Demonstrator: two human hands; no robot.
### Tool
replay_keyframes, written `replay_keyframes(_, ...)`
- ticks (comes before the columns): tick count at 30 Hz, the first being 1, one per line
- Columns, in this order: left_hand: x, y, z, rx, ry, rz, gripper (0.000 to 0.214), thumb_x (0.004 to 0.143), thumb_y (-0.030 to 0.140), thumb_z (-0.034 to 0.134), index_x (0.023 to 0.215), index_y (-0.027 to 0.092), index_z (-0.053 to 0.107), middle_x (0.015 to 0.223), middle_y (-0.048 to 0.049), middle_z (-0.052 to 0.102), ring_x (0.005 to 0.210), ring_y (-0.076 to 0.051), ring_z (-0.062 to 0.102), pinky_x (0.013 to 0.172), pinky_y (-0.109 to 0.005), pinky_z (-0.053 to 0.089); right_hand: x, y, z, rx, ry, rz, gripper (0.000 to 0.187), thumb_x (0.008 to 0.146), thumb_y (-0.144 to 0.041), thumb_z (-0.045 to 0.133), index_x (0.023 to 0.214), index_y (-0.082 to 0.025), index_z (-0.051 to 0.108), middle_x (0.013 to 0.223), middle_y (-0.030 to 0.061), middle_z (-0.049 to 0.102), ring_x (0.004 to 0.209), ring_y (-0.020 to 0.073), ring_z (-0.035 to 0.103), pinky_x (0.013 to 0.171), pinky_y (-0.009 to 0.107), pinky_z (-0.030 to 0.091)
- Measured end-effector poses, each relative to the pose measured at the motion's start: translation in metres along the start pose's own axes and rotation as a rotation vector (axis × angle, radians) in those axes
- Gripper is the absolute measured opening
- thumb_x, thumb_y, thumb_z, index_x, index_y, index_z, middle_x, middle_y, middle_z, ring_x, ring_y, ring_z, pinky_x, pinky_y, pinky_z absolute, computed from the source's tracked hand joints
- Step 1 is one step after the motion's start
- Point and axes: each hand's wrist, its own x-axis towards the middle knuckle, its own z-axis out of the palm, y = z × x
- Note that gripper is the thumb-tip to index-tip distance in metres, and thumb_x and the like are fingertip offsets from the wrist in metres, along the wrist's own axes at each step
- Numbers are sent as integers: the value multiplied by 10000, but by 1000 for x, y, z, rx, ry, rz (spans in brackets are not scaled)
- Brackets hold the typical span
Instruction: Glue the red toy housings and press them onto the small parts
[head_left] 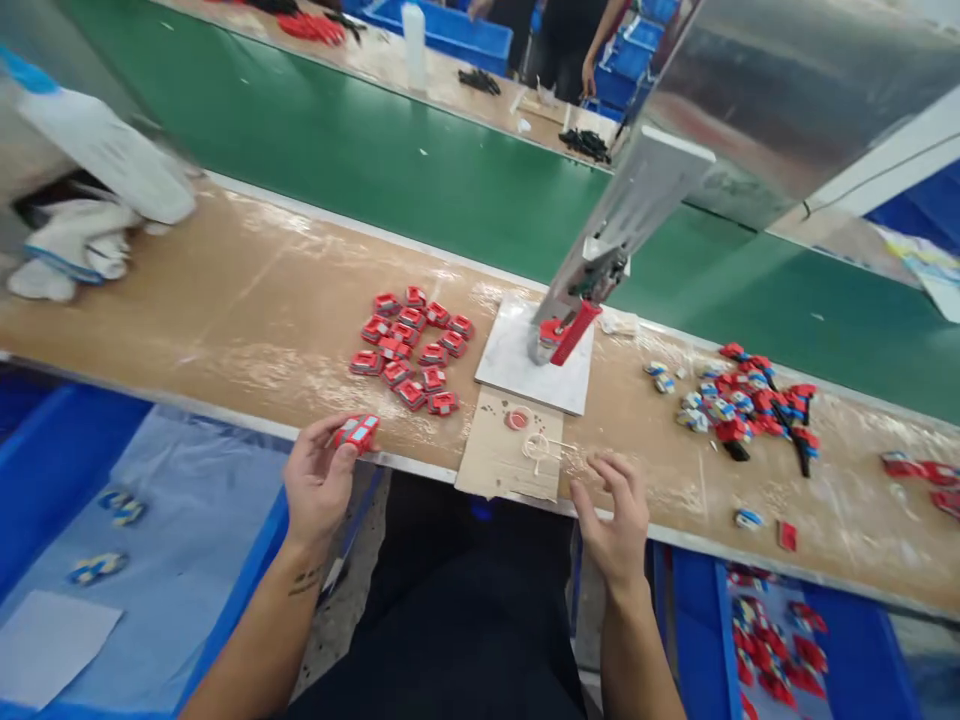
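Observation:
My left hand pinches a small red toy car at the near edge of the wooden bench, just in front of a cluster of several finished red cars. My right hand hovers open, fingers spread, over the bench edge beside a cardboard pad with a red spot and a white ring on it. Behind the pad a white plate sits under a press with a red handle. A heap of loose red, blue and black parts lies to the right.
A green conveyor belt runs behind the bench. Blue bins stand below: the left bin holds a few blue parts, the right bin holds red parts. White gloves lie at far left. Another person stands beyond the belt.

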Motion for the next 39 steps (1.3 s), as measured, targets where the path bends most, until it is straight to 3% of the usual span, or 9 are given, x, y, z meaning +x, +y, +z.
replay_keyframes(3, -24, 18, 49, -414, -191, -322, 388, 865, 527, 838, 1049, 200, 740, 1084, -97, 798, 870, -217, 779, 670, -278, 641, 11, 28, 2, 29, -127, 49, 284, 998, -359, 686, 1257, -244, 695, 1153, 124, 717, 1046, 281, 730, 838, 450, 653)
replay_keyframes(6, -35, 31, 94, -609, -368, -598, 404, 885, 543, 824, 1051, 178, 772, 1115, -120, 799, 808, -193, 760, 629, -251, 605, 19, 33, 10, 94, -209, -12, 281, 981, -343, 729, 1246, -252, 708, 1120, 111, 741, 1025, 274, 729, 802, 416, 639)
replay_keyframes(10, -33, 29, 118, -634, -477, -730, 459, 858, 580, 827, 1080, 186, 751, 1149, -111, 769, 807, -184, 734, 619, -246, 568, 28, 27, 16, 144, -233, -163, 106, 1018, -213, 676, 1062, -268, 756, 950, 56, 765, 852, 218, 705, 743, 375, 599)
replay_keyframes(13, -33, 23, 117, -363, -555, -589, 393, 814, 438, 870, 1091, 207, 715, 1110, -73, 752, 778, -165, 706, 628, -246, 539, 39, 23, 20, 135, -217, -255, 132, 1022, -163, 663, 1014, -256, 756, 884, 44, 772, 793, 203, 661, 698, 357, 565)
replay_keyframes(17, -32, 24, 118, 175, -720, -162, 163, 851, 305, 787, 940, 194, 707, 1030, -77, 747, 950, -231, 732, 872, -342, 578, 60, 22, 28, 112, -229, -370, 92, 1024, -165, 667, 1028, -223, 738, 902, 56, 801, 799, 206, 644, 723, 358, 575)
replay_keyframes(20, -32, 32, 123, 475, -910, 23, 144, 898, 261, 710, 1022, 201, 749, 1231, -122, 735, 1014, -275, 755, 896, -392, 598, 72, 20, 35, 140, -243, -390, 97, 1023, -160, 666, 1016, -230, 733, 887, 44, 807, 790, 201, 658, 734, 355, 580)
replay_keyframes(26, -31, 56, 138, 967, -1206, 111, 605, 959, 149, 574, 1537, 325, 587, 1666, -153, 484, 956, -312, 802, 801, -458, 660, 68, 18, 43, 236, -260, -296, 127, 990, -122, 692, 1013, -243, 726, 876, 26, 817, 789, 200, 687, 709, 345, 574)
replay_keyframes(33, -29, 64, 144, 1092, -1257, 128, 670, 973, 147, 544, 1611, 349, 499, 1689, -124, 468, 983, -331, 806, 813, -473, 674, 64, 20, 40, 297, -239, -224, 160, 970, -96, 697, 996, -253, 712, 907, 16, 825, 796, 195, 725, 719, 357, 586)
replay_keyframes(39, -32, 60, 138, 1007, -1205, 92, 598, 953, 137, 569, 1518, 331, 605, 1669, -113, 490, 922, -271, 797, 786, -413, 666, 65, 23, 39, 336, -268, -242, 146, 976, -107, 689, 977, -251, 708, 893, 16, 819, 787, 187, 727, 707, 354, 575)
